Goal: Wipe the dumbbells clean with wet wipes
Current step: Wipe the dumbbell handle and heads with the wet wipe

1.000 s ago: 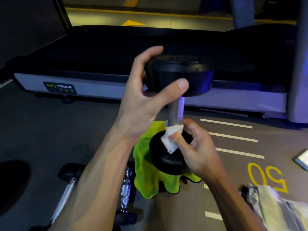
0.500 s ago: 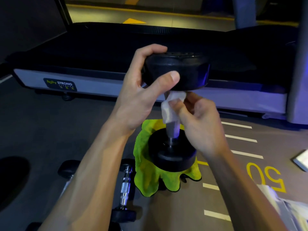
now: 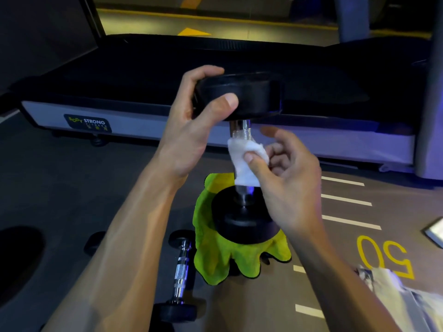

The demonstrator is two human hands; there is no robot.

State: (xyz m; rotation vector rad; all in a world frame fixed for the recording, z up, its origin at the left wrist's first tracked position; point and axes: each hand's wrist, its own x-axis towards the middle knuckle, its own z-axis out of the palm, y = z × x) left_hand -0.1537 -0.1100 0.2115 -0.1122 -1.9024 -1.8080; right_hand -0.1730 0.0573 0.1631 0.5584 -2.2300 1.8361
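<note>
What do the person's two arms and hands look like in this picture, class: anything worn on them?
Both forearms are bare up to the frame's lower edge: no sleeves, gloves or watch show. The left hand and the right hand carry no visible rings or markings. Fingernails are short and plain.

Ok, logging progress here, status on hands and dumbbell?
Left hand grips upright dumbbell by top head. Right hand pinches wet wipe against handle. Nothing in the way.
</note>
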